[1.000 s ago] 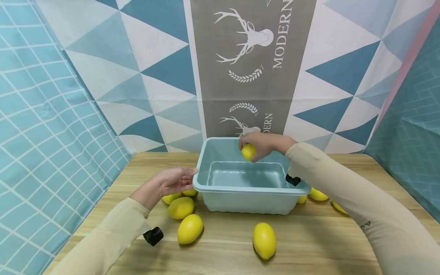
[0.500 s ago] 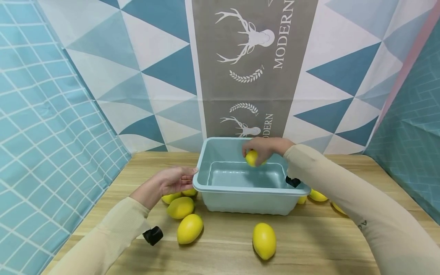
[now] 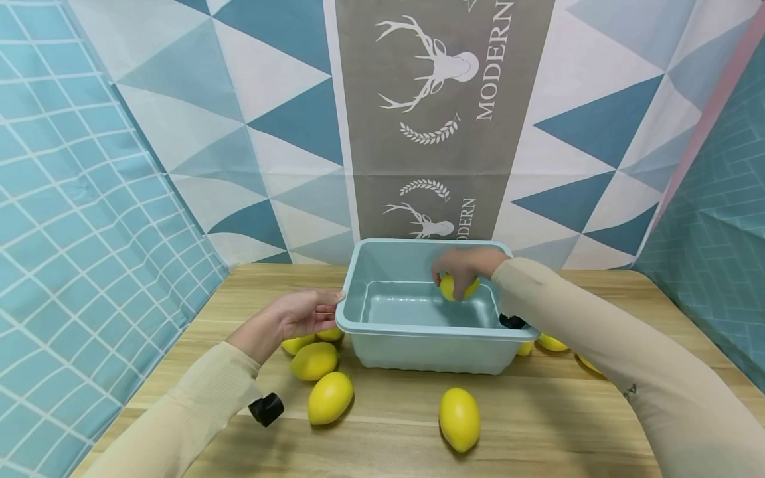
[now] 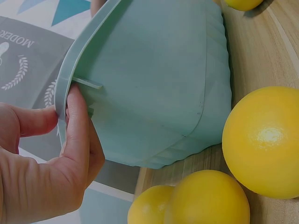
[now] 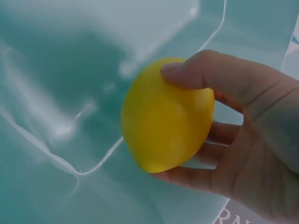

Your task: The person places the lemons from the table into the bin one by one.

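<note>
A pale blue-green plastic bin stands on the wooden table. My left hand pinches its left rim; in the left wrist view the thumb lies on one side of the rim and the fingers on the other. Inside the bin, toward its right end, my right hand grips a lemon, thumb on one side and fingers curled round the other. Whether this lemon touches the bin's floor I cannot tell. The part of the bin's floor that shows holds no other lemon.
Several lemons lie left of the bin, close under my left hand. A single lemon lies in front of the bin. More lemons sit to the right, partly hidden by the sleeve. A patterned cloth hangs behind the table.
My right hand has moved right and lower inside the bin, carrying the lemon with it. The left hand keeps its hold on the rim, and the bin stays in place.
</note>
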`<action>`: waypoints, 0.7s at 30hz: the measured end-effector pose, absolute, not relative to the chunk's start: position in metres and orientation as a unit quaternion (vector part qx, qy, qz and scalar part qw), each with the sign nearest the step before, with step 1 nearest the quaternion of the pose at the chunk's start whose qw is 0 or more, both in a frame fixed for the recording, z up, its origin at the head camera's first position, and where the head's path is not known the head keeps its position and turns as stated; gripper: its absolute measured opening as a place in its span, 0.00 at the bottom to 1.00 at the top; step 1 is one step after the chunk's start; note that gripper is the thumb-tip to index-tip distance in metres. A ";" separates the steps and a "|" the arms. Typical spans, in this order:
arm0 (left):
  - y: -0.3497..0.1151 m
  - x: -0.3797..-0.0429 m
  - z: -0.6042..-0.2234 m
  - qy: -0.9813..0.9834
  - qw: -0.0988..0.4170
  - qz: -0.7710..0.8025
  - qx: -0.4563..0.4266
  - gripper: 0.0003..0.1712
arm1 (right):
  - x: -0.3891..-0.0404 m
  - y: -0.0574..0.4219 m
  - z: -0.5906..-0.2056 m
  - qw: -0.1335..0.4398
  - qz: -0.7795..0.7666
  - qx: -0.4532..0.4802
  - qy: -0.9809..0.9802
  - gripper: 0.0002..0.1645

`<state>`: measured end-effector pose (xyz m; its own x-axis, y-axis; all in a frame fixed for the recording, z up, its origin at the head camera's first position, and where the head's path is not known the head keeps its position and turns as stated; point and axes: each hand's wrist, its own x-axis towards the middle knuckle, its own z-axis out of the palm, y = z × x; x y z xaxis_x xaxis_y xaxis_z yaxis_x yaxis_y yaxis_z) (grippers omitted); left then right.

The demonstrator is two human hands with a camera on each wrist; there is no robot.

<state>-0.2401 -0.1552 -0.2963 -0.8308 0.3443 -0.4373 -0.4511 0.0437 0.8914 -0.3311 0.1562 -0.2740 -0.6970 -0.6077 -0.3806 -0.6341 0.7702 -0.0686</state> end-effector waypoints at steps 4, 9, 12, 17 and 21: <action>-0.155 -0.241 -0.297 0.666 0.289 0.687 -0.039 0.15 | -0.330 0.156 -0.276 0.206 0.043 -0.320 0.924 0.24; -0.155 -0.241 -0.296 0.670 0.287 0.684 -0.033 0.14 | -0.328 0.156 -0.277 0.221 0.067 -0.291 0.928 0.25; -0.154 -0.240 -0.295 0.672 0.287 0.682 -0.030 0.14 | -0.328 0.156 -0.278 0.233 0.071 -0.280 0.929 0.26; -0.153 -0.239 -0.294 0.683 0.287 0.671 -0.027 0.15 | -0.326 0.157 -0.278 0.223 0.078 -0.281 0.930 0.26; -0.151 -0.238 -0.294 0.697 0.282 0.659 -0.022 0.19 | -0.325 0.157 -0.275 0.202 0.086 -0.287 0.932 0.24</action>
<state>-0.2382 -0.1515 -0.2937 -0.8400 0.3418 -0.4213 -0.4019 0.1296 0.9065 -0.3246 0.1566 -0.2748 -0.7535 -0.5003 -0.4265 -0.5697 0.8207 0.0436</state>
